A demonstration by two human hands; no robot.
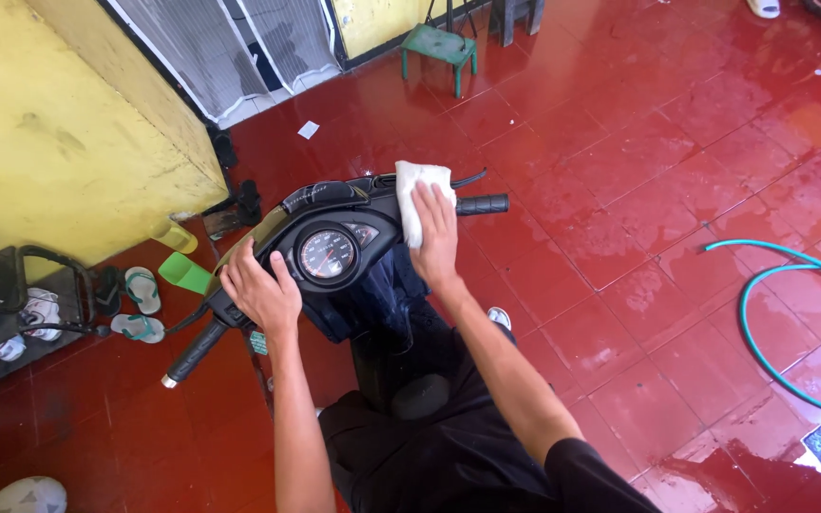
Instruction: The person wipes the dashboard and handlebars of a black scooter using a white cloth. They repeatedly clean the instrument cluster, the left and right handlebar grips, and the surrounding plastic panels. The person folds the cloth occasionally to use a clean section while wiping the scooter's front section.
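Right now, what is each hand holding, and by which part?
The right hand presses a white cloth flat under its palm on the scooter's handlebar cover. The left hand rests on the cover's left side, gripping nothing.

- One scooter [334, 256], two hands on its handlebar
- One white cloth [415, 195] on it
- One green stool [440, 46] beyond it
- One teal hose [762, 313] right of it
- Two sandals [140, 309] left of it
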